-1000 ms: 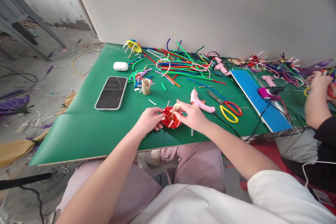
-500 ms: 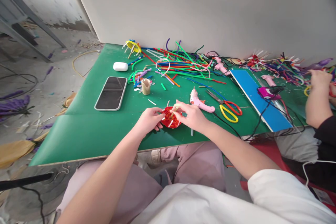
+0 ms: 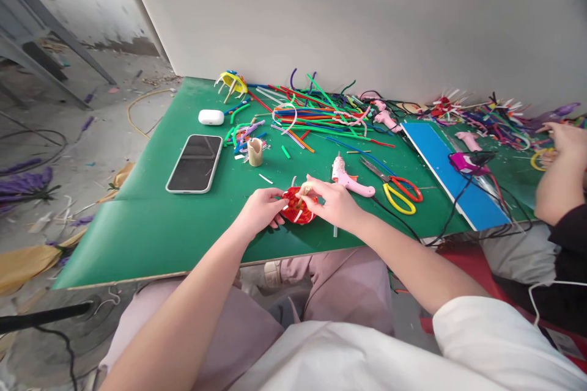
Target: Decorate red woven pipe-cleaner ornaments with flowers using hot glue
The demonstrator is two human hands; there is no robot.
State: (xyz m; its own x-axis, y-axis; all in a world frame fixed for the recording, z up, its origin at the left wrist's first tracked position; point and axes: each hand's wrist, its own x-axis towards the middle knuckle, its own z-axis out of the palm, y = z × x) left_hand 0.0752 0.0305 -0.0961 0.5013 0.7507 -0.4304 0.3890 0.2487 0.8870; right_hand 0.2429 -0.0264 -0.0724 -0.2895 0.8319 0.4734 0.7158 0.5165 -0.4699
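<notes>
A small round red craft piece (image 3: 298,212) with white strips on it rests on the green tabletop, between my hands. My left hand (image 3: 261,211) pinches its left edge with thumb and fingers. From above, my right hand (image 3: 332,198) grips a short tan stick (image 3: 301,200) that stands at the middle of the red piece. A pink glue gun (image 3: 346,178) lies just beyond my right hand. Scissors (image 3: 397,189) with red and yellow handles lie to the right of it.
A phone (image 3: 195,164) and a white earbud case (image 3: 211,116) lie at the left, near a tan cup (image 3: 255,152). Colourful pipe cleaners (image 3: 316,113) spread along the back. A blue board (image 3: 452,174) with cables lies right; beyond it a co-worker's hand (image 3: 568,140) holds yellow-handled scissors.
My hands and the red piece stay almost in place. The co-worker's hand at the far right has shifted slightly.
</notes>
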